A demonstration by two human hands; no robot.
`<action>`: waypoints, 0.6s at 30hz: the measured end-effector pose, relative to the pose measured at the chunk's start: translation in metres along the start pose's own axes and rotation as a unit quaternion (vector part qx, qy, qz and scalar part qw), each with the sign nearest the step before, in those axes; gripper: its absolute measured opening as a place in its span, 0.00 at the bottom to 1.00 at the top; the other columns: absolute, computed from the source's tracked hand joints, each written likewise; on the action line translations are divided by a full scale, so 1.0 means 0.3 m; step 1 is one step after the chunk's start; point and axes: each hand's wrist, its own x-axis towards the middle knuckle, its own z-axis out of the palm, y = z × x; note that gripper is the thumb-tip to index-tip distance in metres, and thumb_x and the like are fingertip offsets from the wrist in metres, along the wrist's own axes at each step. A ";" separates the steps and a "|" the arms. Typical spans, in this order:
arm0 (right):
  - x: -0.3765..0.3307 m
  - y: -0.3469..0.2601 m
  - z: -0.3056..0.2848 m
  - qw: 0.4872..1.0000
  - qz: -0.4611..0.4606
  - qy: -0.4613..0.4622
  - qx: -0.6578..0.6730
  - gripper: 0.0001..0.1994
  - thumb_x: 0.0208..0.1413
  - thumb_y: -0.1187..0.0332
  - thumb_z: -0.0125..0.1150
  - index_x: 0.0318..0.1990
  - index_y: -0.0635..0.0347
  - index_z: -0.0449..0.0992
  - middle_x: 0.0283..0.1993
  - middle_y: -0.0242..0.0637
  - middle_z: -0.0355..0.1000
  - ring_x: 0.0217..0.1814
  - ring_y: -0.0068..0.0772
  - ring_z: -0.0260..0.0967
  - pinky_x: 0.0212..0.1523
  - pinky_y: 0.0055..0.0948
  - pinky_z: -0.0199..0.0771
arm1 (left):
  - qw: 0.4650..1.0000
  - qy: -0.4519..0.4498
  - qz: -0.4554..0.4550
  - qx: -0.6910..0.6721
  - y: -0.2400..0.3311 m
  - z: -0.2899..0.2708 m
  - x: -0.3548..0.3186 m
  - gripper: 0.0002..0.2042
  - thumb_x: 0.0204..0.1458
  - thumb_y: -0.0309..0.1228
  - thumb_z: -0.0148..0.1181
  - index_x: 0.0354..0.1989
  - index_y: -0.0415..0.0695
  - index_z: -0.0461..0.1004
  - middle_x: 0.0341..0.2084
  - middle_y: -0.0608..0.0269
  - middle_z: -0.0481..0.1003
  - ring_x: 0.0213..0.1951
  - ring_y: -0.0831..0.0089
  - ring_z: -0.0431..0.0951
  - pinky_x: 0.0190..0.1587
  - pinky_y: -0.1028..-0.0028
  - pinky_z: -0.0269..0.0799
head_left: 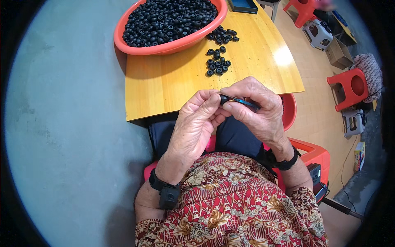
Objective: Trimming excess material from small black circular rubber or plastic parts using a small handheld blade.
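Note:
Both hands meet above my lap at the table's near edge. Between thumb and fingers, my left hand pinches a small round black rubber-like part. My right hand is closed around a slim black-and-blue hand tool, its tip against the black part. The tool's exact kind is partly hidden by my fingers. Just beyond my hands, a small group of similar black parts lies on the yellow wooden table. More black parts lie loose beside the basin.
A red-orange basin heaped with black parts stands at the table's far left. A dark tray sits at the far edge. Under the table's right side shows a red container. Stools, including a red one, and a cardboard box stand on the right.

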 end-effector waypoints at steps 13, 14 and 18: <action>-0.029 0.008 0.007 0.975 -0.150 0.023 -0.161 0.16 0.37 0.76 0.71 0.39 0.60 0.79 0.33 0.38 0.73 0.33 0.37 0.73 0.33 0.32 0.74 | 0.999 0.041 -0.027 -0.018 -0.013 -0.015 -0.008 0.11 0.53 0.22 0.61 0.45 0.42 0.71 0.40 0.63 0.76 0.40 0.77 0.77 0.47 0.77 0.74; -0.029 0.008 0.006 0.975 -0.150 0.023 -0.160 0.16 0.37 0.76 0.71 0.39 0.60 0.79 0.33 0.38 0.73 0.33 0.37 0.73 0.33 0.32 0.74 | 0.998 0.045 -0.026 -0.022 -0.015 -0.015 -0.009 0.11 0.54 0.22 0.61 0.45 0.42 0.71 0.40 0.64 0.76 0.40 0.77 0.77 0.47 0.77 0.73; -0.034 0.013 0.006 0.976 -0.146 0.019 -0.162 0.17 0.37 0.76 0.71 0.39 0.60 0.78 0.33 0.38 0.73 0.34 0.38 0.72 0.33 0.32 0.73 | 0.999 0.045 -0.024 -0.012 -0.015 -0.014 -0.011 0.11 0.54 0.22 0.60 0.45 0.42 0.71 0.39 0.65 0.76 0.40 0.77 0.77 0.46 0.77 0.74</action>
